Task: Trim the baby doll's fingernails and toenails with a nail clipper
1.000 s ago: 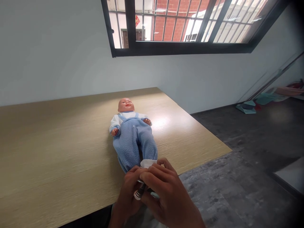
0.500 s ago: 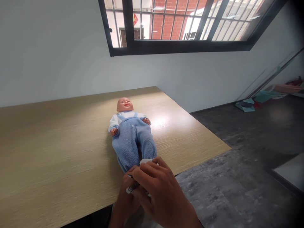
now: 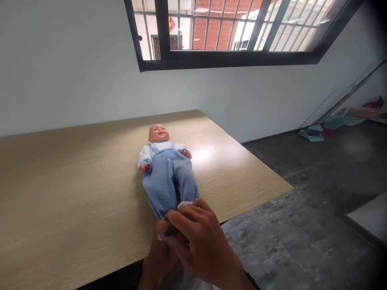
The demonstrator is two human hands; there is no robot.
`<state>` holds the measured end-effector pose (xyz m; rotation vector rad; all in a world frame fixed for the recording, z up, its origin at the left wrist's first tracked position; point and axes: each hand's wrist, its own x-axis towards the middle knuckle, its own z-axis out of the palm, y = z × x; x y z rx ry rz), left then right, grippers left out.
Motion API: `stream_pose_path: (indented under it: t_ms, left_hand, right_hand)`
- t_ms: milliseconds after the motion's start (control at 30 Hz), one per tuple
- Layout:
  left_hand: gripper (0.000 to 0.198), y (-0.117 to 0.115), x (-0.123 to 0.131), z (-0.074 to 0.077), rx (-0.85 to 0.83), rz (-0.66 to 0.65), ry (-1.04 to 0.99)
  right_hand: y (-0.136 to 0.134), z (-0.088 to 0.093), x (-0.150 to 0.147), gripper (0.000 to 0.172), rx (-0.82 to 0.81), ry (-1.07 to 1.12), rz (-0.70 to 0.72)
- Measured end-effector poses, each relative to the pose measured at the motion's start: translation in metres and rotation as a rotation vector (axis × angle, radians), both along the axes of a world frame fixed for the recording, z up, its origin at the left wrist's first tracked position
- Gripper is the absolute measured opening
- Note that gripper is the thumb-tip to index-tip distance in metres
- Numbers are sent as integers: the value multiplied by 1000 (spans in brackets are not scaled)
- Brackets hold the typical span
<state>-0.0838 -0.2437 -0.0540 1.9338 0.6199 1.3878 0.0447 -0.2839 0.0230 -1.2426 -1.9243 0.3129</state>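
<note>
A baby doll (image 3: pixel 165 173) in a white top and light blue fleece overalls lies on its back, feet toward me. At its feet, my left hand (image 3: pixel 161 249) is closed, its fingers largely hidden under my right hand (image 3: pixel 201 241). My right hand is also closed, fingers bent over the left. Between them shows a small white cloth with dark stripes, apparently a sock (image 3: pixel 162 236), gripped at the end of the doll's leg. White fabric (image 3: pixel 185 204) shows at the doll's other foot, just behind my right fingers. The foot inside my hands is hidden.
The doll rests on a wood-grain table (image 3: pixel 75 193) against a pale wall (image 3: pixel 75 72). Above is a dark-framed barred window (image 3: pixel 229 58). The table's right edge drops to a grey floor (image 3: pixel 272 229). A dustpan (image 3: pixel 313 133) stands by the wall at right.
My hands have shifted very slightly, and the striped cloth between them has moved a little up and left. The doll lies as before.
</note>
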Motion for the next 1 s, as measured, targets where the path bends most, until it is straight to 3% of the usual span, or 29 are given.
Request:
stream_pose_path:
  t_ms: [133, 267, 400, 500, 1000]
  left_hand:
    - [8, 1, -1, -3, -70, -75, 18]
    - [13, 0, -2, -6, -216, -164, 6]
    - [13, 1, -1, -5, -201, -180, -21]
    - [14, 2, -1, -3, -188, -193, -33]
    - [15, 3, -2, -3, -225, -239, -75]
  right_hand:
    - [-8, -14, 13, 9, 115, 328, -110]
    - [-21, -30, 27, 11, 165, 409, -132]
    - [-20, -39, 27, 21, 292, 329, 20]
    - [-14, -43, 24, 18, 399, 197, 88]
    - [-10, -54, 21, 15, 501, 86, 82]
